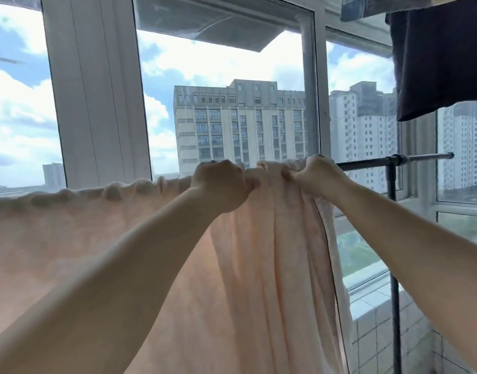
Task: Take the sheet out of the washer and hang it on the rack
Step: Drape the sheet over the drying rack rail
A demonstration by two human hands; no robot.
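A pale peach sheet hangs over the top bar of a black metal rack and spreads to the left edge of the view. My left hand grips the bunched top fold of the sheet on the bar. Close to its right, my right hand grips another gathered fold where the sheet ends on the bar. The bar's right end and one black upright stand bare. The washer is out of view.
Large windows with white frames stand right behind the rack. A dark garment hangs from above at the top right. A tiled low wall runs under the window at the lower right.
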